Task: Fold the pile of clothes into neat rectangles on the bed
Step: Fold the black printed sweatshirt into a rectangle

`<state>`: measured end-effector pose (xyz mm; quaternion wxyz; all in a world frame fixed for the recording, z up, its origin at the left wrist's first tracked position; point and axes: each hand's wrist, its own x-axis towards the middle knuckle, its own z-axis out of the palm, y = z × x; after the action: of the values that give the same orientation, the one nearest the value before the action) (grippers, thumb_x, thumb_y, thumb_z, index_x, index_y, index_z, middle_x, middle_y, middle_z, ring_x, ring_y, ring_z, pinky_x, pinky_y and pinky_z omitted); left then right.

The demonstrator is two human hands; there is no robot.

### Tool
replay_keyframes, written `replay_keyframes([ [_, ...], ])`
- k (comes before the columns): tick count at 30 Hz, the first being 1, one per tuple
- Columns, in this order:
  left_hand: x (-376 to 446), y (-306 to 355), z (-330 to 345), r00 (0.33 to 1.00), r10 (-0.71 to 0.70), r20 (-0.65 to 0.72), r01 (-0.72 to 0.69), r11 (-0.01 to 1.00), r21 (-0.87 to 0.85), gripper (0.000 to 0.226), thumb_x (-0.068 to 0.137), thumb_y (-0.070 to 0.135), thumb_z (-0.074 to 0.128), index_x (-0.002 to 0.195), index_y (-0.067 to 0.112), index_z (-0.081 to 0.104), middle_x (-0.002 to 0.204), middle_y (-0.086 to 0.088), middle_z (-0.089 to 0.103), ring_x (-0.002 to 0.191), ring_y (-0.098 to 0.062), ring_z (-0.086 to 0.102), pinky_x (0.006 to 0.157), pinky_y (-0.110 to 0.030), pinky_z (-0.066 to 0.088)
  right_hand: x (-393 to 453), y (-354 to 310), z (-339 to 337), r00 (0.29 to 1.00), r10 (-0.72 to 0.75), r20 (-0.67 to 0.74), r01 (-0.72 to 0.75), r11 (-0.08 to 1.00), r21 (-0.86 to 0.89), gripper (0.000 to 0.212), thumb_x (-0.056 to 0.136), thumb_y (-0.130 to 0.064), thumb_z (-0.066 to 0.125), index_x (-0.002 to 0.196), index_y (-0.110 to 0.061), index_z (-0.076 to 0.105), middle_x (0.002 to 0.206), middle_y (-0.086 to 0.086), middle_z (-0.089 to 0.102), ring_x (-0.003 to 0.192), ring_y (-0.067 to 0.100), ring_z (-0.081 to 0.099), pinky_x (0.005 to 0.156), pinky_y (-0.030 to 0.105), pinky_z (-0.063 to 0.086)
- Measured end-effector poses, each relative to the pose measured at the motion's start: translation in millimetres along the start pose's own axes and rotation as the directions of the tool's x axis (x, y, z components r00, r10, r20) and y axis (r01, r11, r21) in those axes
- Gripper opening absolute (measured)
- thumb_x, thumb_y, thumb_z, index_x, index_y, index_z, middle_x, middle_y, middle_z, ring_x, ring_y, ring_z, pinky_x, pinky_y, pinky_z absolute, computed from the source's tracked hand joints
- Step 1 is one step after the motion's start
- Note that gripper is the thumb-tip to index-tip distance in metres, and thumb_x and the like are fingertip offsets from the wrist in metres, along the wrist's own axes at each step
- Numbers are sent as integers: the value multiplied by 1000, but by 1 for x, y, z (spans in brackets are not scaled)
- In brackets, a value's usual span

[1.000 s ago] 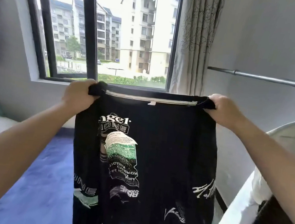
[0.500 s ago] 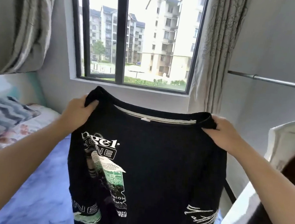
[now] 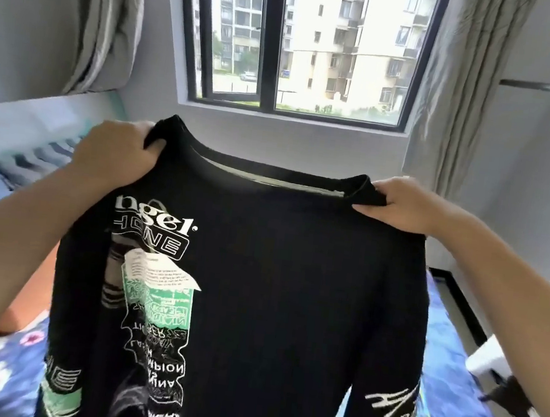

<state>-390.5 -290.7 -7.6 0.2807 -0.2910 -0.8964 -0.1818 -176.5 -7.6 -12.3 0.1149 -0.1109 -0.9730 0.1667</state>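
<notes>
**Shirt lowered toward the bed, ready to lay flat**

Over the last second the black printed T-shirt (image 3: 257, 292) has dropped from window height and now hangs over the blue bed (image 3: 471, 395), which suggests it is about to be spread for folding. The left hand (image 3: 119, 153) grips one shoulder in a closed fist; the right hand (image 3: 400, 205) pinches the other.

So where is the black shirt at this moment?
In the head view the black shirt hangs mid-frame, held up by its shoulders between the left hand and the right hand, below the window and above the blue bed.
</notes>
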Motion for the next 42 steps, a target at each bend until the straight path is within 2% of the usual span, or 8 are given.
replay_keyframes([
  [10,76,-190,149,854,51,518,-127,985,113,42,96,37,41,114,3,58,117,-25,58,110,-36,53,90,-36,39,171,-28,150,977,139,163,-82,946,-314,33,93,-29,52,106,-1,63,76,10,56,86,26,52,69,26,27],
  [14,107,-237,197,814,97,573,-141,990,32,40,95,40,44,105,5,60,113,-19,61,107,-32,55,87,-35,41,217,-41,193,934,238,267,-116,907,-406,18,91,-47,47,84,-31,54,97,15,61,99,29,57,68,26,27],
  [17,130,-258,227,770,88,632,-98,995,-18,43,90,46,50,107,7,60,110,-17,63,106,-30,56,89,-37,41,252,-35,217,863,337,377,-142,877,-459,57,73,-72,46,101,-24,60,101,6,61,108,29,53,83,32,40],
  [30,203,-302,356,660,168,733,-65,984,-167,33,81,32,69,99,4,63,95,-11,64,95,-27,57,80,-34,43,380,18,268,719,479,504,-186,831,-524,33,80,-33,69,94,-5,59,79,6,55,75,23,49,62,28,38],
  [33,230,-301,401,641,166,749,-84,986,-147,23,85,23,65,99,6,58,98,-11,60,93,-25,54,78,-34,41,420,47,286,739,494,458,-241,829,-505,35,81,-28,69,104,-4,60,95,12,60,86,26,53,71,28,40],
  [36,257,-301,465,768,18,641,-22,1000,-1,35,87,8,57,120,8,44,116,-21,52,103,-35,51,82,-41,40,461,85,327,864,496,82,-372,742,-558,42,91,-29,54,126,-8,47,121,15,56,113,31,50,87,35,41],
  [38,255,-296,508,766,-119,632,32,989,147,60,89,8,53,141,14,23,135,-23,35,124,-39,37,97,-47,34,471,98,372,811,577,-95,-531,658,-534,53,96,-27,43,142,-7,24,134,17,45,125,34,39,98,40,34],
  [42,175,-278,587,658,-111,745,-70,976,208,70,91,24,52,147,17,11,141,-15,28,133,-31,26,102,-42,31,438,108,494,823,555,121,-380,696,-609,47,99,-28,37,141,-9,26,134,11,46,124,29,38,96,38,34],
])
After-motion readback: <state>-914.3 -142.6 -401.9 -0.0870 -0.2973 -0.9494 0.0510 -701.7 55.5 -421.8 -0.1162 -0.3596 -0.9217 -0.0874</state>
